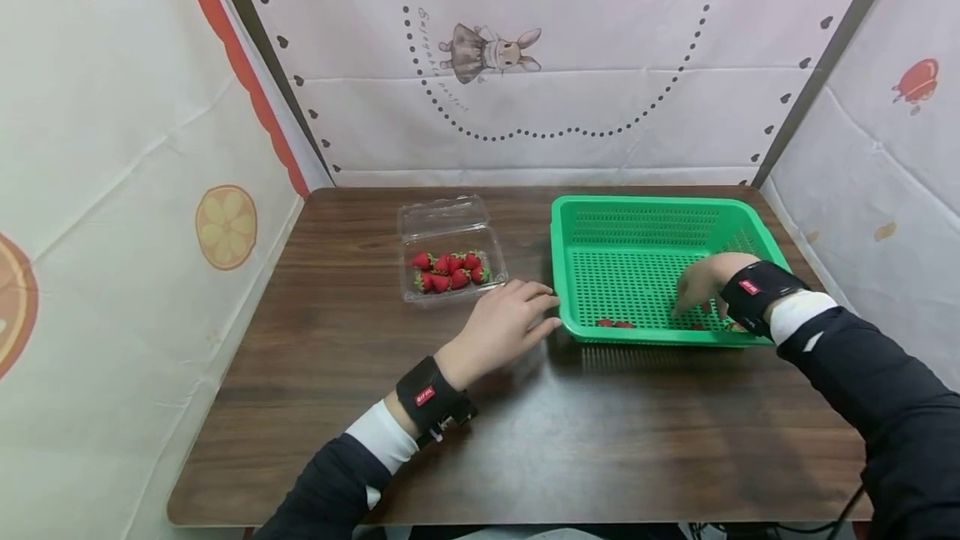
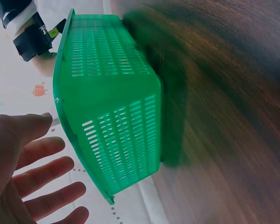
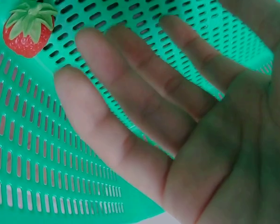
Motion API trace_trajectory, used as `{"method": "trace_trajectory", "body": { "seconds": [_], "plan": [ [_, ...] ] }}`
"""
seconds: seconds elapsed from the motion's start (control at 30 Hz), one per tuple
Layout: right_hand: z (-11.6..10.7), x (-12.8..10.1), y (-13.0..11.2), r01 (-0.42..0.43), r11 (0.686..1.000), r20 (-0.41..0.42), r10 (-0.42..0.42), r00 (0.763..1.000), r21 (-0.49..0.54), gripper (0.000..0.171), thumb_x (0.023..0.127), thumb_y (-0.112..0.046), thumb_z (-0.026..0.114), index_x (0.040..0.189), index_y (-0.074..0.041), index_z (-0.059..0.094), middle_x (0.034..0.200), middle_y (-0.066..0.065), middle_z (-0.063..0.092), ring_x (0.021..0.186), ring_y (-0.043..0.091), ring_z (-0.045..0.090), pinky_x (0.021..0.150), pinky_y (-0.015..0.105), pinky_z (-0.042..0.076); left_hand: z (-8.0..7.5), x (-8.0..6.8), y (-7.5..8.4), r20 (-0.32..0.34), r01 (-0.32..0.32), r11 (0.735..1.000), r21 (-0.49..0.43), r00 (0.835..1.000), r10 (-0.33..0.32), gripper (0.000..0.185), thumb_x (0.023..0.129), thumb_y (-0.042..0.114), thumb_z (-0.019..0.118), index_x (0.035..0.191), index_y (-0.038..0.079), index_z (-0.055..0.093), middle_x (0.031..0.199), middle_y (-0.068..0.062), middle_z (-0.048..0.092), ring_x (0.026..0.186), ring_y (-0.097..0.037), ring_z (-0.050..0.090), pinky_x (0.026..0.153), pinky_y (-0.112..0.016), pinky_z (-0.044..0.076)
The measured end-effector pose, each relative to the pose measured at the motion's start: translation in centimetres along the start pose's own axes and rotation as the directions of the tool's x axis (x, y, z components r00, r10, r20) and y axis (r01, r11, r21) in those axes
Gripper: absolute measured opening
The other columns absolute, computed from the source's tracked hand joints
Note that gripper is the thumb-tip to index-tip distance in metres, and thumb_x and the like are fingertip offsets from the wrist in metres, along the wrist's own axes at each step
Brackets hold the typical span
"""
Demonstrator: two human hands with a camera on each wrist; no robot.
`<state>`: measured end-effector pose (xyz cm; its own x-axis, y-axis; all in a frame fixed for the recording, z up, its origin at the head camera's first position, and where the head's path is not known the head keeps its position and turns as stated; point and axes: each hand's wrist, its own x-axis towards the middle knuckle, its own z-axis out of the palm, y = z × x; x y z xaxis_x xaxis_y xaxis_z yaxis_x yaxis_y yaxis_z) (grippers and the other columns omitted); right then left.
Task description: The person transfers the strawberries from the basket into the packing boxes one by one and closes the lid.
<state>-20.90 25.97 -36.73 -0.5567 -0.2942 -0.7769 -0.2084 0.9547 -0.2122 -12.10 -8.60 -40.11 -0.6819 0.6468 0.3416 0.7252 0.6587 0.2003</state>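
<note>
Right hand (image 1: 701, 283) inside green basket (image 1: 645, 215), fingers (image 3: 130, 107) spread near strawberry (image 3: 29, 29); left hand (image 1: 504, 325) relaxed, flat beside the basket on table (image 1: 315, 340).

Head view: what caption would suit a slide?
Right hand inside green basket; left hand beside it, near boxed strawberries.

A dark wooden table (image 1: 315, 373) carries a clear strawberry punnet (image 1: 450, 261) and a green basket (image 1: 652, 215).

Green slotted basket (image 1: 652, 227), red strawberries w/ green tops (image 1: 450, 270), dark wood-grain table (image 1: 337, 357)
</note>
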Motion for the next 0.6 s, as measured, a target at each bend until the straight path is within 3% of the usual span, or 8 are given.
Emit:
{"method": "trace_trajectory", "body": {
  "seconds": [0.2,0.3,0.43,0.6],
  "plan": [
    [0.3,0.2,-1.2,0.062,0.997,0.087,-0.059,0.994,-0.037,0.045,0.098,-0.043,0.063,0.12,-0.004,0.065,0.096,0.01,0.068,0.079,0.025,0.069,0.075,0.043,0.057,0.2,0.0,0.2,0.012,-0.004,1.0,0.011,1.0,0.004,0.034,0.098,0.036,0.067,0.124,0.015,0.072,0.124,-0.002,0.067,0.108,-0.018,0.062,0.088,-0.033,0.053],
    [0.2,0.5,-1.9,0.078,0.996,0.126,-0.072,0.989,-0.041,0.033,0.1,-0.037,0.062,0.111,-0.007,0.066,0.092,0.009,0.067,0.076,0.023,0.069,0.075,0.042,0.058,0.3,0.2,0.3,0.008,-0.005,1.0,0.014,1.0,0.004,0.034,0.097,0.035,0.069,0.124,0.015,0.072,0.124,-0.002,0.067,0.108,-0.019,0.061,0.088,-0.034,0.052],
    [0.3,0.7,-2.6,0.08,0.995,0.15,-0.07,0.986,-0.063,0.014,0.1,-0.019,0.058,0.101,-0.009,0.067,0.09,0.011,0.066,0.074,0.025,0.069,0.066,0.035,0.057,0.6,0.2,0.5,0.001,-0.012,1.0,0.01,1.0,0.012,0.034,0.096,0.034,0.07,0.124,0.014,0.072,0.123,-0.003,0.067,0.108,-0.02,0.061,0.088,-0.035,0.052],
    [0.3,0.9,-2.9,0.08,0.968,0.138,-0.048,0.989,-0.236,0.018,0.094,-0.007,0.056,0.083,-0.011,0.07,0.081,0.006,0.068,0.068,0.018,0.06,0.059,0.028,0.047,0.6,0.1,0.5,0.006,-0.016,0.999,0.034,1.0,0.016,0.035,0.099,0.037,0.066,0.126,0.015,0.071,0.125,-0.002,0.066,0.112,-0.019,0.061,0.092,-0.035,0.052]
  ]
}}
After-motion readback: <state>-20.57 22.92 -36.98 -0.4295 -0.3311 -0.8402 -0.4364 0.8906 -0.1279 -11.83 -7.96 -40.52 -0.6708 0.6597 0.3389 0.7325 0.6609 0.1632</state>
